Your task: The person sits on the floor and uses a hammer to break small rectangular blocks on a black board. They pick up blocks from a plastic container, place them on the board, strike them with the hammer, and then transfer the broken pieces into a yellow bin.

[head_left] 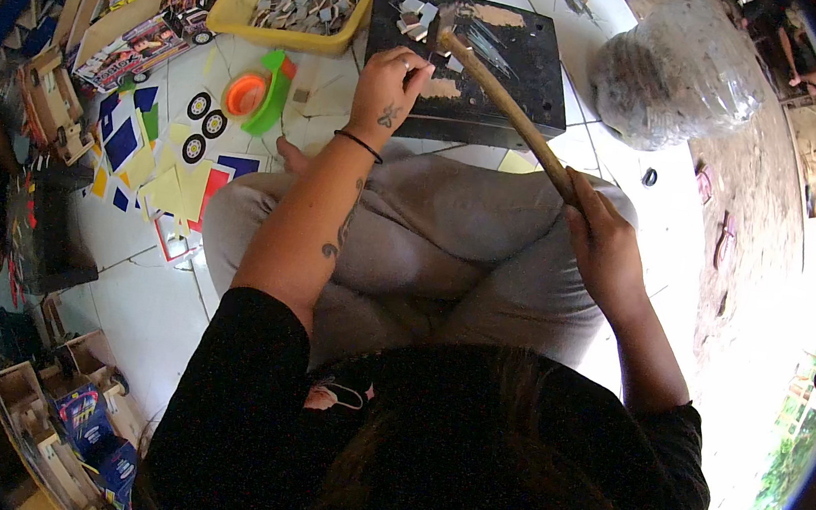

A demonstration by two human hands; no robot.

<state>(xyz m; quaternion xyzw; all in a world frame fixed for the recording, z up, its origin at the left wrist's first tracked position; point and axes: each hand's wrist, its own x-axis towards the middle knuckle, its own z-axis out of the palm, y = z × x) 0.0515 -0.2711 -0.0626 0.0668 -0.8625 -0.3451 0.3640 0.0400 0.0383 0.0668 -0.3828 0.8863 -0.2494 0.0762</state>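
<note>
With bent fingers pinched together, my left hand [394, 84] is over the near left part of a black block-like work surface [539, 74]. Whatever sits between its fingertips is too small to make out. My right hand [599, 239] grips the lower end of a hammer [511, 112] by its long wooden handle. The hammer's head is above the black surface, close to my left fingertips; I cannot tell whether it touches anything. Several small pale pieces [415, 16] lie on the far left of that surface, which has scuffed, bare patches.
A yellow basin [297, 39] of small flat pieces stands at the far left. Nearby are a green container [269, 103], an orange cup [244, 95], three toy wheels [214, 123] and paper scraps [166, 189]. Toy trucks [135, 48] line the left; a stuffed plastic bag [675, 74] sits right.
</note>
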